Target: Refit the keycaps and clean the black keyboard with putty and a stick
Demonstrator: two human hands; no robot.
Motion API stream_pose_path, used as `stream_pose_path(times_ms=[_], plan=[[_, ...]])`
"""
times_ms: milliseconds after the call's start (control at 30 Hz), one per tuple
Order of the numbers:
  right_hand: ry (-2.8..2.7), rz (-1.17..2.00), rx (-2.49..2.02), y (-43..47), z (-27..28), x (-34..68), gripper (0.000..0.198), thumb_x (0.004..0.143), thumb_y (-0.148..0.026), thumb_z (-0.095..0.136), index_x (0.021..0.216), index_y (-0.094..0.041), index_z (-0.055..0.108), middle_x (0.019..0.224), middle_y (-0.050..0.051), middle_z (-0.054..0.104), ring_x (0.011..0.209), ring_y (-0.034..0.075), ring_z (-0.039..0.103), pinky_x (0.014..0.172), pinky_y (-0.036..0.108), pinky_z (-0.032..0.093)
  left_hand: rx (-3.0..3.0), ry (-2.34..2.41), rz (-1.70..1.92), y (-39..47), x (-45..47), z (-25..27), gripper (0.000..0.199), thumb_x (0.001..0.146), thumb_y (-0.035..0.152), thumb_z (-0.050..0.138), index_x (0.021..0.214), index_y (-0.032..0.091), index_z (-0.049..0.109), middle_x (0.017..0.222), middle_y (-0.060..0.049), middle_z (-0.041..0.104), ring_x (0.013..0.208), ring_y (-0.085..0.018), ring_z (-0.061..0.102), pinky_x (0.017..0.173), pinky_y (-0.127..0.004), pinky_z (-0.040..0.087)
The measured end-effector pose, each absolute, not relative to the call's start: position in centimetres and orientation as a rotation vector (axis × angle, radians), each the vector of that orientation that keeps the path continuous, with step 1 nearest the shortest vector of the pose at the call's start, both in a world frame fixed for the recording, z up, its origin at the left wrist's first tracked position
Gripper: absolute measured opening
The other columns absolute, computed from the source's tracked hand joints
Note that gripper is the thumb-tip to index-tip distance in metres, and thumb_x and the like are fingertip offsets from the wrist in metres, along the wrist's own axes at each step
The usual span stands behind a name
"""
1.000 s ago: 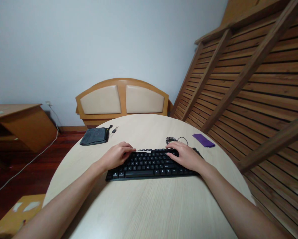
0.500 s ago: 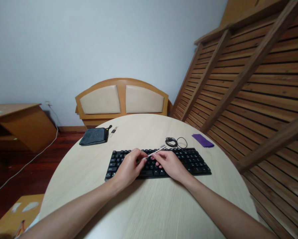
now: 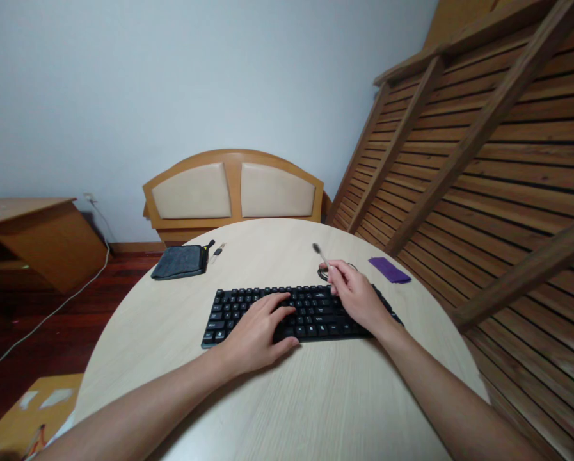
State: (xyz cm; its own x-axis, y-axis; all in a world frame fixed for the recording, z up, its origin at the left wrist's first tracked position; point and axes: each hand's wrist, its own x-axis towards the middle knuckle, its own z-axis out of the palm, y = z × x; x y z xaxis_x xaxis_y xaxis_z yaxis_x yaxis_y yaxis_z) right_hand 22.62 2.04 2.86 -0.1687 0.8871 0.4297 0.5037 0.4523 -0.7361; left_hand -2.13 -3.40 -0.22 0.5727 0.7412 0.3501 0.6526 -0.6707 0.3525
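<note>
**Left hand (image 3: pixel 260 326) spread on keyboard (image 3: pixel 310 318), right hand (image 3: pixel 358 298) pinching brush (image 3: pixel 321 255)**

Far left: wooden cabinet (image 3: pixel 51 240) by the wall, white cord (image 3: pixel 51 314) trailing over the dark red floor (image 3: pixel 51 342). Lower left: yellowish box (image 3: pixel 8 419) with pale patches, partly hidden by the left forearm.

Round pale desk (image 3: pixel 137 330) in the middle. At its left edge, gray pouch (image 3: pixel 178 262), lying flat; small black piece (image 3: pixel 218 251) just beside it, too small to identify. Headboard (image 3: pixel 236 189) with two beige pads stands beyond the desk, against the wall.

Keyboard lies flat on the desk, long side toward the person. Left hand palm down over its left-middle part, fingers spread, nothing gripped; thumb at the near edge. Whether any key is pressed, cannot tell.

Brush is raised over the far side of the keyboard, tilted, dark tip up and to the left. Right hand pinches its light handle between thumb and fingers, above the keyboard's right part. Black cable (image 3: pixel 322 274) coiled on the desk behind that hand, partly covered. Purple cloth (image 3: pixel 390 269), folded, near the desk's right edge. Far right: slatted wood panel (image 3: pixel 507 160), leaning.
</note>
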Motion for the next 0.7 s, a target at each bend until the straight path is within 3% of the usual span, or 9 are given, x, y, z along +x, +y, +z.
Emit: stream_pose_path(times_ms=[67, 167, 400, 700], plan=[[-2.036, 0.275, -1.199, 2.5, 3.1, 24.3, 0.034, 0.102, -0.041, 0.042, 0.112, -0.024, 0.069, 0.110, 0.009, 0.071, 0.101, 0.025, 0.066, 0.092, 0.041, 0.050, 2.670, 1.176, 0.653, -3.4, -2.2, -0.5, 0.055, 0.085, 0.038, 0.072, 0.134, 0.019, 0.057, 0.152, -0.015, 0.045, 0.140, -0.034, 0.040, 0.115, -0.055, 0.037], [-2.256, 0.161, -1.203, 3.2, 2.8, 26.0, 0.033, 0.102, -0.036, 0.042, 0.119, -0.027, 0.070, 0.113, 0.008, 0.070, 0.104, 0.025, 0.065, 0.092, 0.041, 0.050, 2.687, 1.181, 0.653, -3.3, -2.3, -0.8, 0.055, 0.086, 0.036, 0.070, 0.136, 0.021, 0.056, 0.152, -0.014, 0.045, 0.141, -0.034, 0.040, 0.114, -0.056, 0.037], [-2.495, 0.207, -1.190, 3.6, 2.0, 26.9, 0.034, 0.102, -0.035, 0.044, 0.125, -0.034, 0.069, 0.104, 0.004, 0.067, 0.095, 0.021, 0.064, 0.083, 0.033, 0.051, 2.699, 1.187, 0.627, -3.2, -2.4, -0.9, 0.054, 0.087, 0.035, 0.068, 0.138, 0.021, 0.055, 0.152, -0.013, 0.045, 0.141, -0.033, 0.040, 0.115, -0.054, 0.037], [-2.515, 0.361, -1.236, 4.9, 2.1, 30.1, 0.035, 0.100, -0.042, 0.046, 0.120, -0.030, 0.073, 0.103, 0.007, 0.068, 0.094, 0.024, 0.064, 0.085, 0.036, 0.049, 2.690, 1.193, 0.608, -3.2, -2.3, -0.6, 0.053, 0.087, 0.034, 0.068, 0.136, 0.021, 0.056, 0.151, -0.013, 0.046, 0.141, -0.033, 0.041, 0.115, -0.054, 0.037]])
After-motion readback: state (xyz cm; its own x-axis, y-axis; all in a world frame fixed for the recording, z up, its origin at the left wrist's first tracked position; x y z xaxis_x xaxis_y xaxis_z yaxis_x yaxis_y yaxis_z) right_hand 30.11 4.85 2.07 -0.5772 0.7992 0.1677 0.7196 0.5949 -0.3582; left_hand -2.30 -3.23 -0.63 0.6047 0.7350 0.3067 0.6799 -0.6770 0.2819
